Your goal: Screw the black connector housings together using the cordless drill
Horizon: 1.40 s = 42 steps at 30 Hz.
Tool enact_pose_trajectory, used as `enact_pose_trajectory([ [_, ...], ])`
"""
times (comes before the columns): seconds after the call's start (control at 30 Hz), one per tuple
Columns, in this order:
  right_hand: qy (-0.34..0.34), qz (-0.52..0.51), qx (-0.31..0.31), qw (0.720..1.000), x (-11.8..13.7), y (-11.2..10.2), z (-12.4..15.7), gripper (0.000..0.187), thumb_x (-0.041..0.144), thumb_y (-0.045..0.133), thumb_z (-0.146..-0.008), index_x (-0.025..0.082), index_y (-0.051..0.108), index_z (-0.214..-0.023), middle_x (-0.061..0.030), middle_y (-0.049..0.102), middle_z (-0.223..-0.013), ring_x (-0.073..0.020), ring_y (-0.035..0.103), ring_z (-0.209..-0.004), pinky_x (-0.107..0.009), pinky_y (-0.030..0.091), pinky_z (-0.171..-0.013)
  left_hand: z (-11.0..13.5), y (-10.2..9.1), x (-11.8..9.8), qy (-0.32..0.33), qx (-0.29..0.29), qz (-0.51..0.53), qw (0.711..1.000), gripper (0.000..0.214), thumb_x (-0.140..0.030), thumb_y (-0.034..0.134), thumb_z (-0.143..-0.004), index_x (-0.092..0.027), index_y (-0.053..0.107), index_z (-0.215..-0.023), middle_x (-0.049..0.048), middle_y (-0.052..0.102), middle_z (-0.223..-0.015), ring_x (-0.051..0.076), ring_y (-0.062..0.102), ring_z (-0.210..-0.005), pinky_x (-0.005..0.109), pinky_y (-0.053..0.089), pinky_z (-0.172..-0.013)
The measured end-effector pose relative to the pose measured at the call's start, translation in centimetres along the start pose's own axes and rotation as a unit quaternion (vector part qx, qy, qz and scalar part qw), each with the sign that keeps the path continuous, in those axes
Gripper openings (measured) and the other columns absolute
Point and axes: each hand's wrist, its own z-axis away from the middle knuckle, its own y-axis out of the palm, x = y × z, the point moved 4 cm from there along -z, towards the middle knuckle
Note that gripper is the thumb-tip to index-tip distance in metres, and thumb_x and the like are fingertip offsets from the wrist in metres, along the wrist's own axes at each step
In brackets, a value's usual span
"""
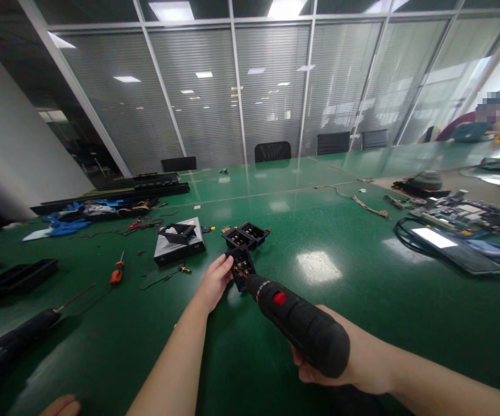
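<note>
My left hand (pixel 213 283) grips a small black socket box (pixel 242 264) with brass terminals, holding it tilted just above the green table (pixel 362 300). My right hand (pixel 340 364) is wrapped round a black electric screwdriver (pixel 297 323) with a red button. Its tip points into the box. Two more black socket boxes (pixel 245 234) lie just behind it on the table.
A grey-and-black flat box (pixel 179 245) with a black frame on top lies to the left. An orange-handled screwdriver (pixel 117 271), black trays (pixel 14 277) and another black tool (pixel 11 344) are further left. Circuit boards and a tablet (pixel 449 242) lie at right. A person sits at the far right.
</note>
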Motion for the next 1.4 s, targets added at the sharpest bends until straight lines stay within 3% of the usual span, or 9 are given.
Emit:
enact_pose_trajectory([
  [0.67, 0.012, -0.002, 0.005, 1.000, -0.7, 0.0, 0.0, 0.033, 0.031, 0.089, -0.066, 0.016, 0.066, -0.084, -0.0029, 0.070, -0.081, -0.0186, 0.062, -0.072, -0.031, 0.052, -0.068, -0.2, -0.2, 0.1, -0.003, -0.003, 0.006, 1.000, 0.052, -0.052, 0.095, -0.073, -0.014, 0.079, -0.103, 0.0103, 0.078, -0.097, 0.024, 0.069, -0.087, 0.035, 0.050, -0.084],
  [1.4, 0.014, 0.012, 0.001, 1.000, 0.2, 0.0, 0.0, 0.035, 0.036, 0.086, -0.066, 0.016, 0.064, -0.086, -0.0054, 0.069, -0.082, -0.0200, 0.061, -0.072, -0.034, 0.051, -0.069, -0.4, -0.4, 0.5, -0.004, -0.006, 0.012, 1.000, 0.053, -0.054, 0.096, -0.070, -0.014, 0.079, -0.101, 0.0096, 0.077, -0.096, 0.023, 0.069, -0.086, 0.035, 0.052, -0.083],
])
